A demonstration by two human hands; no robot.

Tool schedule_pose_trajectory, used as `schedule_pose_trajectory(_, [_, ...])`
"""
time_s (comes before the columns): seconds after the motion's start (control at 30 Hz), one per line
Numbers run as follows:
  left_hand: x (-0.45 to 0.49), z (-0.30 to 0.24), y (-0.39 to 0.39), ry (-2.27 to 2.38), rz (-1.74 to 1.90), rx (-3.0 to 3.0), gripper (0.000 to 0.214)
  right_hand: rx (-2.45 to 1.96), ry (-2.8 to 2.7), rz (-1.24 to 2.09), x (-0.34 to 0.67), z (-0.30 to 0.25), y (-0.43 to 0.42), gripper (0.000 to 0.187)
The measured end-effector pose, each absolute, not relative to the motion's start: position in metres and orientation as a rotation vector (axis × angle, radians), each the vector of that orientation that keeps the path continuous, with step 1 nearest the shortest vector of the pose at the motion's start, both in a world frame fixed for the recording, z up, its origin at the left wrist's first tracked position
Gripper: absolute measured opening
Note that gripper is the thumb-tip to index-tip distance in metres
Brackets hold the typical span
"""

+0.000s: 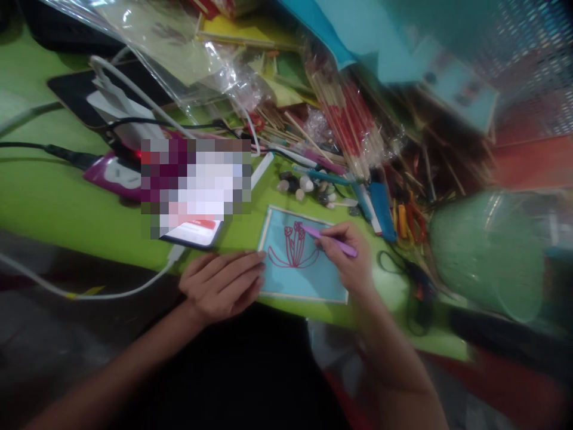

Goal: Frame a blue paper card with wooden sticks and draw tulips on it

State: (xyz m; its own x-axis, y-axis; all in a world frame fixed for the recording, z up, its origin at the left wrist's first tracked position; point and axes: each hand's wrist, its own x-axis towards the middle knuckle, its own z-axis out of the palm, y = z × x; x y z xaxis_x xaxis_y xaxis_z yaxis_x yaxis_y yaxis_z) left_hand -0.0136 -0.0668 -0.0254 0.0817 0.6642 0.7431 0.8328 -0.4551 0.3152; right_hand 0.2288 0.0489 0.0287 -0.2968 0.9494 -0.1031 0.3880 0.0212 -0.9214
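Note:
A light blue card (308,280) with a red line drawing of flowers lies on the green table near its front edge. My right hand (347,257) is closed around a thin purple tool (331,240), whose tip rests on the drawn flowers. My left hand (224,280) lies flat with fingers stretched out, pressing on the card's left edge.
A phone (197,230) on a white cable lies left of the card. Small pebbles (304,186), blue pens (380,206), bundled sticks (353,125) and clear plastic bags (179,48) crowd the back. A green mesh basket (487,251) stands at the right.

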Motion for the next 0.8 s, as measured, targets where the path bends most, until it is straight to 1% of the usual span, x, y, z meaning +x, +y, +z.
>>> schedule_pose_trajectory(0.27, [-0.0139,-0.0235,-0.0655,-1.513,-1.302,-2.171,0.01,-1.355,-1.72,1.265,0.2296,0.028,0.0486,0.022])
schedule_pose_trajectory(0.8, [-0.0144,-0.0255,-0.0667,-1.518,-1.303,-2.173,0.014,-1.36,-1.743,1.265,0.2291,0.0296,0.0487,0.026])
